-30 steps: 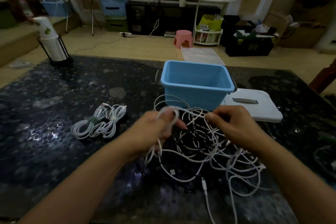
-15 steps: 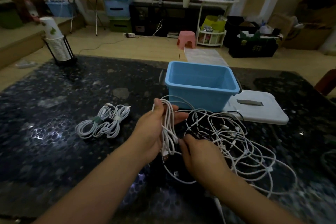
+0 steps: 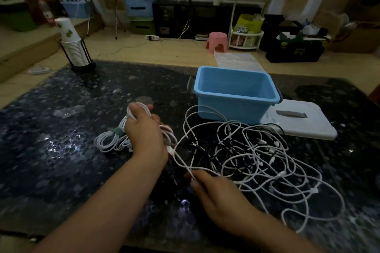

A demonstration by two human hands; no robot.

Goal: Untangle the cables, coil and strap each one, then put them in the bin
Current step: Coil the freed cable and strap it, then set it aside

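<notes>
Mid-task: right hand (image 3: 218, 197) at 6 o'clock pinches a white cable (image 3: 181, 162) running to the part-wound coil (image 3: 164, 131) gripped in the left hand (image 3: 144, 131), the tangle (image 3: 257, 156) at 3 o'clock unsorted, strapped coils (image 3: 109, 141) at 9 o'clock on open worktop (image 3: 61, 150), the blue bin (image 3: 236, 96) at 12 o'clock holding none.

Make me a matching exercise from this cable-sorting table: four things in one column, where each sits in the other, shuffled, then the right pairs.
Things
1. blue bin
2. white lid
3. strapped coils
4. cup stack

Places
A. far left corner of the table
B. behind the left hand
C. beyond the tangled cables
D. flat, right of the bin

Pairs: 1-C, 2-D, 3-B, 4-A
</notes>
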